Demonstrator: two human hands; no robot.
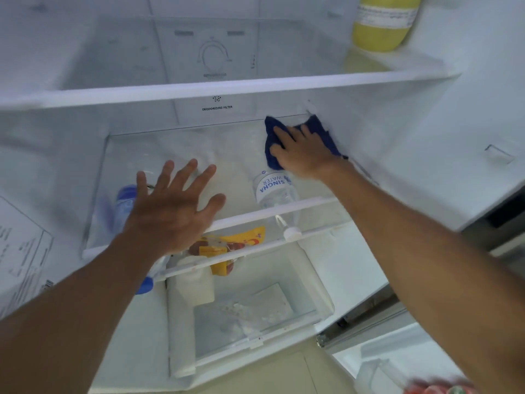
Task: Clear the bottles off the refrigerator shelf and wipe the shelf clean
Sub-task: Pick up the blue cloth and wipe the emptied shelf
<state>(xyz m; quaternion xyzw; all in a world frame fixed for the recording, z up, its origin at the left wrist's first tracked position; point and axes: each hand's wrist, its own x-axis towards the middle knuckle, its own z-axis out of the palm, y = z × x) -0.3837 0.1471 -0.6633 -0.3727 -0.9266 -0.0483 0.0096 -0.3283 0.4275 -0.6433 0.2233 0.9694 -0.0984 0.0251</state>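
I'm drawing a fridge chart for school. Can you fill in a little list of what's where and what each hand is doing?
shelf being cleaned: glass shelf, no bottles on it
right hand: pressing a blue cloth on the shelf's back right corner
left hand: open, fingers spread, holding nothing
under the shelf: water bottle lying down, yellow packet
top right: yellow bottle
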